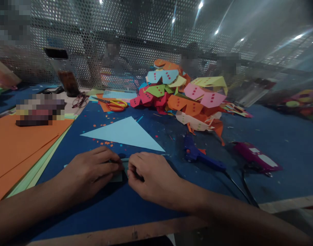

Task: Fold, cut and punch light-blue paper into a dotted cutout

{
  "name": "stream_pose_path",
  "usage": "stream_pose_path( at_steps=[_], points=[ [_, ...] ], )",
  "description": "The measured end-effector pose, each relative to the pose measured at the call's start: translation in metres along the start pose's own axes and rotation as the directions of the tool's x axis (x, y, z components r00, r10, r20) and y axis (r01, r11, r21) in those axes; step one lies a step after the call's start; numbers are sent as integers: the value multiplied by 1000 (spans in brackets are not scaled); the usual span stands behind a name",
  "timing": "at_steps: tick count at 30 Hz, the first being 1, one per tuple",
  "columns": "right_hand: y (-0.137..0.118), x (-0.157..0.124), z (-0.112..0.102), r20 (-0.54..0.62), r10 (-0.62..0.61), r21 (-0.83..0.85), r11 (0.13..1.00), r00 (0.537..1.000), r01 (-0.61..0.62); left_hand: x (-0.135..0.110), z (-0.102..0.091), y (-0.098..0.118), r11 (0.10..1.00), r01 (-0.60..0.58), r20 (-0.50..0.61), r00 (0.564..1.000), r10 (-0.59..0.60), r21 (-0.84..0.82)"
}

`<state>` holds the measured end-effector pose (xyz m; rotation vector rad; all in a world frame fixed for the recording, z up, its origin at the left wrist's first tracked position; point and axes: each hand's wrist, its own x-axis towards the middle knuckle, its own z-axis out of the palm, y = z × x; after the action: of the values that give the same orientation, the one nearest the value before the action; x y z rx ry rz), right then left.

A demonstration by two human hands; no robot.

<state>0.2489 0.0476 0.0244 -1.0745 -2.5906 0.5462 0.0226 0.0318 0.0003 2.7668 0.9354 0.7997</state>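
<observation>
My left hand (93, 169) is closed on a small light-blue piece of folded paper (117, 178) near the table's front. Close beside it, my right hand (152, 176) has its fingers curled at the same paper's right end. The hands cover most of this piece, so its full shape is hidden. Just beyond them lies a light-blue paper triangle (125, 133), flat on the blue table (107, 208). Tiny orange and red paper bits (105, 143) are scattered around it.
Yellow-handled scissors (118, 103) lie behind the triangle. Colourful paper masks (182, 104) are heaped at the back. A blue glue gun (204, 155) and a purple glue gun (257, 157), both corded, rest at right. Orange paper sheets (20, 147) and a tumbler (66, 77) stand left.
</observation>
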Motion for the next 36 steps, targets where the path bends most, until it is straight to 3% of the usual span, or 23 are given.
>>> stream_pose_path(
  at_steps=[36],
  points=[
    [-2, 0, -3, 30, -9, -39, 999, 1000, 10, 1, 1, 0, 1000, 14, -16, 1000, -14, -24]
  ],
)
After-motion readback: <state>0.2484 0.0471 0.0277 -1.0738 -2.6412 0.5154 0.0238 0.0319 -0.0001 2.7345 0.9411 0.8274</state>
